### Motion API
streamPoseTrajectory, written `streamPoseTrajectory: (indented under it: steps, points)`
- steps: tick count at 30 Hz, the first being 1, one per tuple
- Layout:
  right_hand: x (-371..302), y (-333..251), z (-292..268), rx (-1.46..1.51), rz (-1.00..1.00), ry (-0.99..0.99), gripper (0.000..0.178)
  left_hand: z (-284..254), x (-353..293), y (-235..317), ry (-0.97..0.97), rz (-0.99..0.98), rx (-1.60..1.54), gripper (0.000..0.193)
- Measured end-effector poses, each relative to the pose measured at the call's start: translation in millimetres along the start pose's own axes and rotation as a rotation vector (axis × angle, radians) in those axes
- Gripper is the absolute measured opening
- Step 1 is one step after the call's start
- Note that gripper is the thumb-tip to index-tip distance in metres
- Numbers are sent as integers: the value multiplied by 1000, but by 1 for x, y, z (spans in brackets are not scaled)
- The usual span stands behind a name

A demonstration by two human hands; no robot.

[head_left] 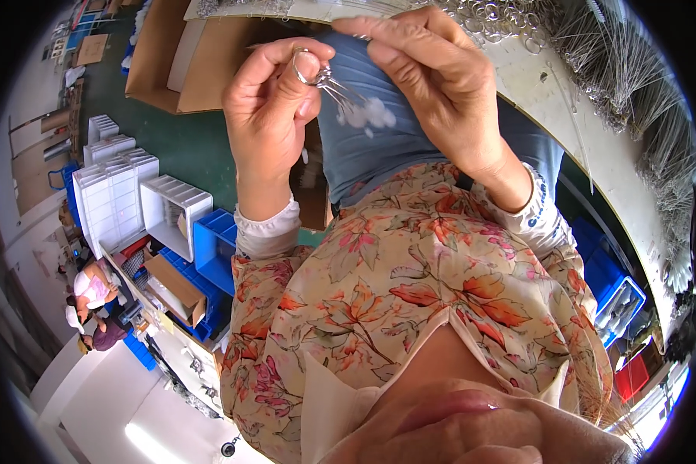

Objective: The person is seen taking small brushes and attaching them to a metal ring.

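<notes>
Holding, left side: the left hand (274, 93) has a round silver metal ring (295, 68) pinched between thumb and bent forefinger, its hoop standing against the thumb.
Ring's place: in the air over the blue trousers (379, 73), just beside the table edge and well clear of the person's lap.
Strands: several thin silvery strands (340, 91) run from the ring and end in fluffy white tufts (366, 114), hanging free between the two hands.
Right fingers: the right hand (448, 85) is narrow, thumb and forefinger nearly together; a small shiny metal piece (361, 36) shows between their tips, though I cannot tell whether it is firmly gripped.
Done so far: the strands appear joined to the ring, so this piece looks well advanced; the exact join is too small to read.
Left over: many loose silver rings (491, 19) and a thick heap of fine grey wires (595, 54) lie on the pale worktop (557, 112), which suggests plenty remains. Whether the held piece is complete cannot be told.
Beside the left hand: a brown cardboard box (216, 69).
</notes>
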State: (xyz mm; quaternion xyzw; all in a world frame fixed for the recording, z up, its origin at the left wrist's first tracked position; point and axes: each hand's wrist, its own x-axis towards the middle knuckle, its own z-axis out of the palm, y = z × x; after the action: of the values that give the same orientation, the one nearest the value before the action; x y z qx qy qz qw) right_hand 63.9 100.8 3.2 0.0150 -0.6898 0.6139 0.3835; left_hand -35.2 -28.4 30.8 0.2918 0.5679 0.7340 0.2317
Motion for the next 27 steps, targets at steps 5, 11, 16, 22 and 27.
streamPoseTrajectory:
  steps: [5,11,16,22,27]
  points:
    - [-3,-2,1,-105,-94,119,22,1,-2,-11,-26,97,60,12]
    - [1,-14,1,-431,-320,109,26,11,-4,-13,84,347,461,8]
    - [-1,-14,2,-414,-279,93,26,10,-3,-14,92,397,533,7]
    - [-12,-1,0,-309,-112,47,15,10,-2,-17,121,353,336,7]
    - [-11,1,-3,-288,-119,59,15,9,-3,-15,92,336,343,7]
